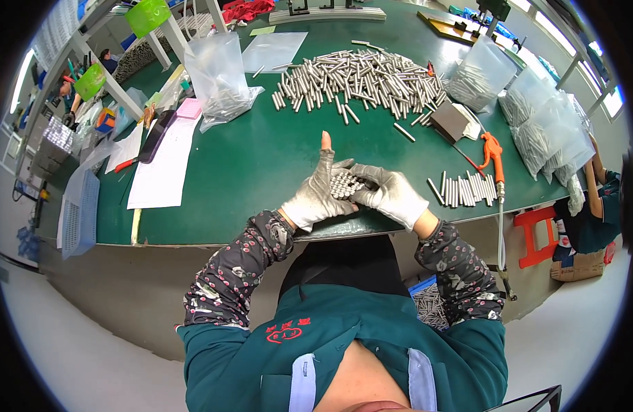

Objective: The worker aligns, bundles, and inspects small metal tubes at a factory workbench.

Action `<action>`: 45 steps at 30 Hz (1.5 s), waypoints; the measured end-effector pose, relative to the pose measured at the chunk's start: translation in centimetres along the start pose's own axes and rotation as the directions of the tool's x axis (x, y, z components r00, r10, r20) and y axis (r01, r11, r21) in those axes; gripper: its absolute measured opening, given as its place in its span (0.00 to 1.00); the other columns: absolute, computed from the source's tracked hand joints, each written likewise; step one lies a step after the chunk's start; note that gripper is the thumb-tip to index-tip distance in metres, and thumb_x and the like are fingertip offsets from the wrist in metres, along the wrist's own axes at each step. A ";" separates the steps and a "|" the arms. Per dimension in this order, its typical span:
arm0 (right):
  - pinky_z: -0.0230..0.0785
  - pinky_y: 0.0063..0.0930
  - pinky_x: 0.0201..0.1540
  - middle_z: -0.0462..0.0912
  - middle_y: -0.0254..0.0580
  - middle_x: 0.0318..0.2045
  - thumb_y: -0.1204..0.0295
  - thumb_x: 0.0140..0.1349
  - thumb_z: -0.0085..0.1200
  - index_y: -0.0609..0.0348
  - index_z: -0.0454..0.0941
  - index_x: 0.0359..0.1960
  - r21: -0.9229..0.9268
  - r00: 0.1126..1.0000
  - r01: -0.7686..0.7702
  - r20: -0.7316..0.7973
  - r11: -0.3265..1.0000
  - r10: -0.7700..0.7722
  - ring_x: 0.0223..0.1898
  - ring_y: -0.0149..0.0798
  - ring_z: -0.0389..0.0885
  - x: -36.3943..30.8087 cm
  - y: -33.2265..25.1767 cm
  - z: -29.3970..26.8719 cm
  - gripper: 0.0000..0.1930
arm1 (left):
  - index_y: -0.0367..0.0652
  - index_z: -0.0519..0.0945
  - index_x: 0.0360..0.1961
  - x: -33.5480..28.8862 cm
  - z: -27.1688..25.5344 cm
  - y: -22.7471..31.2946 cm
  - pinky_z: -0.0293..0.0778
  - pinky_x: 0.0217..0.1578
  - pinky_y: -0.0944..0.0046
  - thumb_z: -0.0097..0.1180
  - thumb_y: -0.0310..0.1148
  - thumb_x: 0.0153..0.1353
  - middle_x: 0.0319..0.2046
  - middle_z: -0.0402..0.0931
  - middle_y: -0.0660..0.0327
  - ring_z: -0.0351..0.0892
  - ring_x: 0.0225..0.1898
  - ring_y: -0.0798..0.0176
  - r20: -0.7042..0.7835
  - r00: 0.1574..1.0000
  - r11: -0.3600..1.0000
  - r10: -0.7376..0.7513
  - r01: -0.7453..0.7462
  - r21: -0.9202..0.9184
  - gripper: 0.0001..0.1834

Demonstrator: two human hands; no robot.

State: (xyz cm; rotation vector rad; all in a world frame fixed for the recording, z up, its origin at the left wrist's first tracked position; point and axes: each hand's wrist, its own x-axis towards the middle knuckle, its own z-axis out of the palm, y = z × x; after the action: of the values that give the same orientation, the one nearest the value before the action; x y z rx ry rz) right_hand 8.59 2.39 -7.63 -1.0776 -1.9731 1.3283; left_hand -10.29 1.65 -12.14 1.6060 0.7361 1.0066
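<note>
Close to the front edge of the green table, a bundle of metal pins [344,185] is gripped between both my gloved hands, their round ends facing up. My left hand [316,192] wraps the bundle from the left, its bare thumb tip pointing away from me. From the other side my right hand [392,196] closes around it, fingers bent against the pins. A big heap of loose metal pins [361,79] lies beyond my hands. To the right, a row of pins [464,190] lies side by side near the table edge.
Right of the heap are a dark block [448,122], an orange air gun [493,156] with its hose, and clear bags of pins [476,74]. On the left lie a white sheet [167,165], a dark purple case [158,136] and a blue basket [81,209]. Another person [594,199] works at right.
</note>
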 end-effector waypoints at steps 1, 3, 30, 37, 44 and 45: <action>0.67 0.21 0.47 0.78 0.45 0.42 0.68 0.53 0.60 0.71 0.68 0.51 0.001 1.000 -0.001 0.001 1.000 0.001 0.42 0.29 0.75 0.0 0.0 0.0 0.26 | 0.64 0.14 0.60 0.0 -0.2 0.1 0.64 0.53 0.62 0.69 0.27 0.42 0.57 0.60 0.45 0.64 0.57 0.57 0.022 1.000 1.000 -0.016 0.016 0.022 0.71; 0.67 0.21 0.48 0.78 0.44 0.42 0.69 0.53 0.60 0.71 0.68 0.51 0.063 1.000 -0.013 0.012 0.998 0.013 0.42 0.28 0.75 -0.1 -0.1 0.0 0.26 | 0.63 0.17 0.61 0.0 -0.2 0.4 0.64 0.54 0.62 0.71 0.29 0.37 0.58 0.57 0.44 0.64 0.57 0.55 -0.012 0.999 0.994 -0.036 0.037 0.099 0.72; 0.70 0.23 0.43 0.81 0.46 0.38 0.66 0.52 0.59 0.64 0.71 0.49 -0.003 0.997 0.054 -0.046 0.999 -0.054 0.39 0.32 0.79 -0.1 0.5 0.3 0.24 | 0.41 0.47 0.65 0.4 -1.0 1.2 0.24 0.63 0.45 0.69 0.53 0.32 0.54 0.67 0.54 0.63 0.59 0.55 0.063 0.994 0.789 -0.088 0.030 0.614 0.61; 0.67 0.21 0.46 0.79 0.43 0.40 0.70 0.53 0.59 0.69 0.68 0.51 0.049 1.000 0.007 -0.008 0.999 -0.006 0.40 0.28 0.75 -0.1 -0.6 0.5 0.25 | 0.43 0.53 0.62 0.3 -1.2 0.4 0.24 0.64 0.49 0.70 0.45 0.35 0.53 0.68 0.55 0.65 0.57 0.54 0.037 0.999 0.845 -0.013 -0.009 0.535 0.54; 0.66 0.20 0.46 0.77 0.39 0.39 0.71 0.51 0.57 0.67 0.65 0.53 0.165 0.999 -0.044 -0.001 0.985 0.045 0.40 0.27 0.73 0.1 -0.3 1.1 0.27 | 0.45 0.67 0.49 0.6 -0.2 -0.2 0.57 0.57 0.58 0.69 0.44 0.32 0.41 0.71 0.61 0.70 0.46 0.56 -0.107 0.994 0.931 -0.022 0.059 0.360 0.39; 0.66 0.20 0.46 0.76 0.39 0.39 0.71 0.51 0.57 0.67 0.65 0.54 0.049 0.998 -0.059 -0.009 0.997 0.060 0.40 0.27 0.73 0.1 -0.2 1.1 0.27 | 0.45 0.68 0.47 0.5 0.0 -0.1 0.62 0.53 0.59 0.69 0.41 0.31 0.40 0.70 0.61 0.69 0.45 0.55 -0.129 0.990 0.967 -0.052 0.082 0.240 0.38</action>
State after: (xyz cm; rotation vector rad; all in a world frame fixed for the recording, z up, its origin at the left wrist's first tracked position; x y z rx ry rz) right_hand 7.63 1.91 -7.85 -1.1256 -1.9047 1.3924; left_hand -10.10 2.14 -12.15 1.7276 1.0246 1.0008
